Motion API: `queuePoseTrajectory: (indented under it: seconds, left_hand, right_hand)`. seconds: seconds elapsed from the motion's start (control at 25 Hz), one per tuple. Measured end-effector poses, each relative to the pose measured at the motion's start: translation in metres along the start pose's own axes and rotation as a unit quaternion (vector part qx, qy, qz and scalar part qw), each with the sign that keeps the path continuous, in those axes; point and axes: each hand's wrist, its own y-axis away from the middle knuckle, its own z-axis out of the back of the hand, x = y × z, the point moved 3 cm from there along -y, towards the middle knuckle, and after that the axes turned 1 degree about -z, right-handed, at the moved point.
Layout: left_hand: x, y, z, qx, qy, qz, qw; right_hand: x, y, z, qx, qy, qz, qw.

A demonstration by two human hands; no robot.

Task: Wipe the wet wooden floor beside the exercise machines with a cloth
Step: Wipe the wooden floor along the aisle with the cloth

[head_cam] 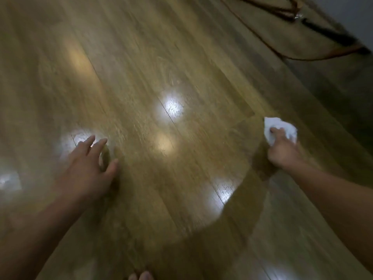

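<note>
your right hand [283, 151] clutched the crumpled white cloth [279, 123] down on the glossy brown wooden plank floor [131, 57] at your right, probably to press while wiping, while your left hand [88, 164] reached out, fingers spread and empty, seemingly for balance.

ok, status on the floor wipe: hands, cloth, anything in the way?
Left hand open, fingers spread, low over floor. Right hand grips crumpled cloth down at floor. Cords at far right, clear of both hands.
</note>
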Motion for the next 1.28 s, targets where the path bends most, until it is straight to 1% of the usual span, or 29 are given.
queuePoseTrajectory:
  seconds: [0.04,0.08,0.12,0.16,0.2,0.24,0.28,0.32,0.36,0.4,0.44,0.48,0.52,0.56,0.6,0.64,0.68,0.72,0.76,0.84,0.88,0.92,0.96,1.0,1.04,1.08,1.12,1.2,1.28]
  left_hand:
    - [-0.001,-0.009,-0.004,-0.009,0.014,0.009,1.000]
    - [-0.003,-0.014,-0.009,-0.020,0.021,0.019,0.999]
    - [-0.006,-0.016,-0.014,-0.028,0.017,0.029,0.999]
    - [-0.011,-0.014,-0.018,-0.036,0.008,0.032,0.999]
    - [-0.014,-0.013,-0.020,-0.043,0.005,0.030,0.999]
    - [-0.014,-0.014,-0.019,-0.048,0.011,0.032,0.998]
    - [-0.011,-0.018,-0.015,-0.055,0.010,0.036,0.998]
    - [-0.008,-0.022,-0.011,-0.057,0.001,0.037,0.998]
    - [-0.006,-0.028,-0.007,-0.059,-0.006,0.032,0.998]
    - [-0.001,-0.036,-0.002,-0.065,-0.005,0.031,0.997]
    - [0.004,-0.046,0.004,-0.068,-0.008,0.029,0.997]
    - [0.006,-0.055,0.008,-0.067,-0.015,0.021,0.997]
    - [0.007,-0.062,0.010,-0.061,-0.027,0.008,0.998]
    - [0.008,-0.064,0.013,-0.051,-0.040,0.002,0.998]
    - [0.010,-0.063,0.014,-0.036,-0.049,0.006,0.998]
    - [0.011,-0.058,0.013,-0.019,-0.053,0.012,0.998]
    - [0.012,-0.051,0.005,-0.013,-0.050,0.012,0.999]
    - [0.012,-0.046,-0.002,-0.018,-0.040,0.008,0.999]
    - [0.013,-0.043,-0.009,-0.033,-0.030,0.004,0.999]
    - [0.014,-0.040,-0.020,-0.073,-0.044,-0.015,0.996]
    - [0.015,-0.040,-0.022,-0.086,-0.049,-0.022,0.995]
    - [0.015,-0.040,-0.024,-0.093,-0.046,-0.025,0.994]
    - [0.016,-0.041,-0.024,-0.096,-0.042,-0.029,0.994]
    - [0.017,-0.041,-0.024,-0.097,-0.038,-0.031,0.994]
    - [0.019,-0.041,-0.024,-0.097,-0.036,-0.034,0.994]
    - [0.021,-0.040,-0.025,-0.098,-0.035,-0.035,0.994]
    - [0.022,-0.040,-0.026,-0.098,-0.036,-0.035,0.994]
    - [0.021,-0.041,-0.027,-0.094,-0.041,-0.039,0.994]
    - [0.022,-0.042,-0.025,-0.094,-0.039,-0.043,0.994]
  right_hand:
    - [0.027,0.018,-0.014,-0.029,0.010,0.062,0.998]
    - [0.067,0.050,-0.033,-0.061,0.031,0.144,0.987]
    - [0.112,0.091,-0.053,-0.055,0.030,0.212,0.975]
    - [0.152,0.135,-0.080,-0.021,0.040,0.280,0.959]
    - [0.193,0.180,-0.105,-0.011,0.055,0.367,0.929]
    - [0.226,0.218,-0.119,0.073,0.063,0.467,0.879]
    - [0.244,0.241,-0.126,0.187,0.070,0.549,0.812]
    - [0.233,0.228,-0.125,0.227,0.063,0.600,0.764]
    - [0.209,0.191,-0.112,0.182,0.049,0.599,0.778]
    - [0.178,0.138,-0.090,0.102,0.055,0.555,0.823]
    - [0.142,0.077,-0.066,0.041,0.013,0.460,0.887]
    - [0.103,0.016,-0.033,-0.012,-0.011,0.347,0.938]
    - [0.061,-0.035,0.002,-0.037,-0.005,0.216,0.976]
    - [0.026,-0.071,0.031,-0.026,-0.010,0.072,0.997]
    - [0.007,-0.090,0.049,-0.018,-0.024,-0.053,0.998]
    - [0.008,-0.093,0.055,-0.024,-0.039,-0.110,0.993]
    - [0.028,-0.081,0.043,-0.042,-0.059,-0.102,0.992]
    - [0.063,-0.058,0.019,-0.059,-0.045,-0.034,0.997]
    - [0.099,-0.028,-0.012,-0.087,-0.017,0.057,0.994]
    - [0.180,0.047,-0.074,-0.133,-0.004,0.245,0.960]
    - [0.217,0.085,-0.095,-0.133,-0.006,0.311,0.941]
    - [0.248,0.116,-0.106,-0.117,0.004,0.383,0.916]
    - [0.271,0.140,-0.110,-0.063,0.026,0.456,0.887]
    - [0.279,0.153,-0.112,0.016,0.044,0.523,0.851]
    - [0.275,0.147,-0.111,0.051,0.060,0.570,0.818]
    - [0.264,0.129,-0.103,0.037,0.062,0.580,0.812]
    - [0.250,0.102,-0.092,0.014,0.066,0.555,0.829]
    - [0.217,0.032,-0.067,0.000,0.028,0.463,0.886]
    - [0.184,-0.023,-0.037,0.012,0.038,0.379,0.925]
